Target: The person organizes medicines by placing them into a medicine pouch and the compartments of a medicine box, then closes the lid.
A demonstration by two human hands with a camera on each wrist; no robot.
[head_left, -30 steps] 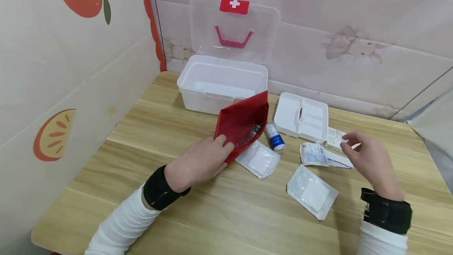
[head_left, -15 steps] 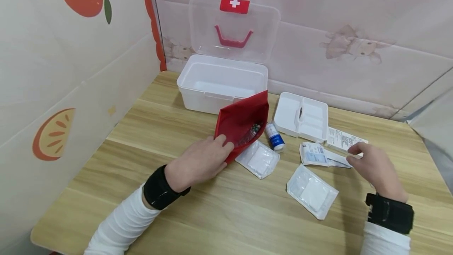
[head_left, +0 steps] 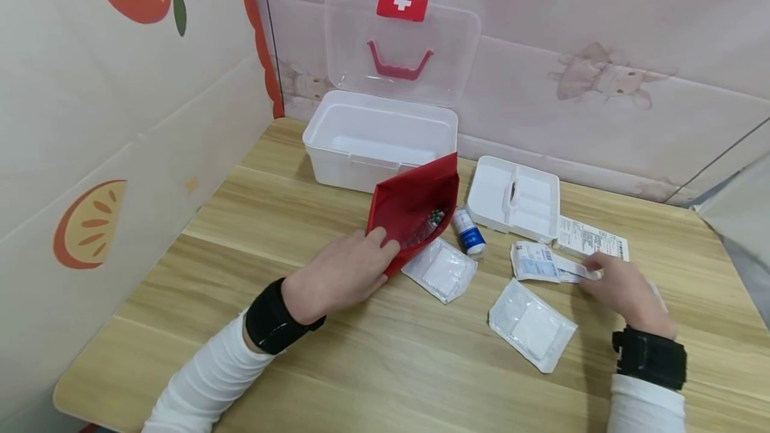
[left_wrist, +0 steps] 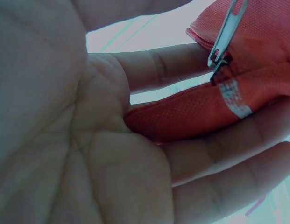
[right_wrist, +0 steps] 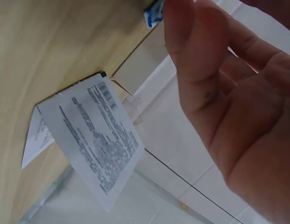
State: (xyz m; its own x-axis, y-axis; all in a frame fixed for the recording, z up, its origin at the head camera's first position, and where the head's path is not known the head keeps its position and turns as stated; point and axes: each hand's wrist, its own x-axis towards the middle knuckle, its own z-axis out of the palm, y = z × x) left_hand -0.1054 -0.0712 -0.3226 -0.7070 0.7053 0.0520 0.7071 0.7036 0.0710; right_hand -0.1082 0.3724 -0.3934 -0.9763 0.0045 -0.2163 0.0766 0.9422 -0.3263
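Note:
My left hand grips the near edge of an open red zipper pouch. In the left wrist view the pouch lies between its fingers, with a metal zip pull beside them. Inside, a clear bag with small dark green bits shows. My right hand is at the right end of a slim white wrapped strip and appears to pinch it between thumb and fingers. That strip lies against a blue-and-white packet. In the right wrist view the thumb covers most of the fingertips.
Behind stand an open clear-lidded first-aid box and a white divided tray. A blue-and-white bottle, two gauze packets and a printed white box lie around. A folded printed card stands right of my right hand.
My right hand has come down from above the printed box to the strip's end, uncovering the box. The strip's end has shifted slightly. My left hand keeps its grip on the pouch.

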